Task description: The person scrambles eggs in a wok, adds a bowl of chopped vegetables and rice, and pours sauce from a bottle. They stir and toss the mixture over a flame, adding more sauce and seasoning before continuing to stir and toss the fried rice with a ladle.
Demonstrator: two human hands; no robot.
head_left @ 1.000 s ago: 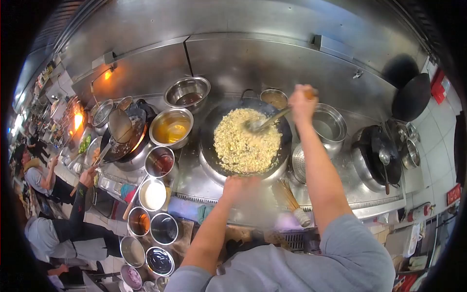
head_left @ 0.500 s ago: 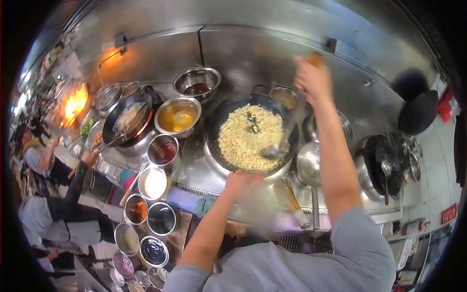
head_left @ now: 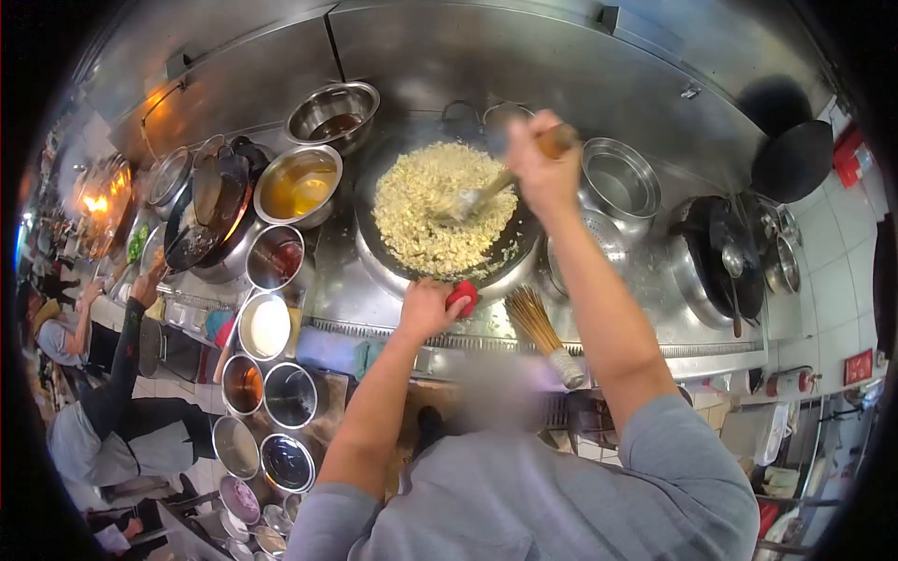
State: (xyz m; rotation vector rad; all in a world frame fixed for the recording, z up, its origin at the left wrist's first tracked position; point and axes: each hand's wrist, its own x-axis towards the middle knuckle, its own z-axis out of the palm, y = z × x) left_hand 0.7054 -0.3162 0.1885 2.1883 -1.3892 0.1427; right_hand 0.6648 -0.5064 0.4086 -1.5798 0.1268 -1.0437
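My left hand (head_left: 428, 309) is wrapped round a red cloth (head_left: 462, 299) at the near rim of a large wok (head_left: 367, 234). Chopped yellow-white food (head_left: 435, 201) fills the middle of that wok. Above its right side, my right hand (head_left: 544, 173) grips the wooden-ended handle of a metal ladle (head_left: 477, 198). The ladle's bowl is blurred and sits in the food. A bamboo brush (head_left: 535, 323) lies on the steel counter to the right of my left hand.
Steel bowls with liquid (head_left: 299, 185) and several seasoning pots (head_left: 265, 325) stand left. A perforated strainer (head_left: 599, 245) lies under my right forearm, beside a steel pot (head_left: 620, 178). Another wok (head_left: 706, 266) is at right. A co-worker (head_left: 122, 402) tends a wok at left; flames burn beyond.
My right hand has come down and left with the ladle, now deeper in the food. The red cloth now shows in my left hand. The whole view has shifted, and the far-left flame looks smaller.
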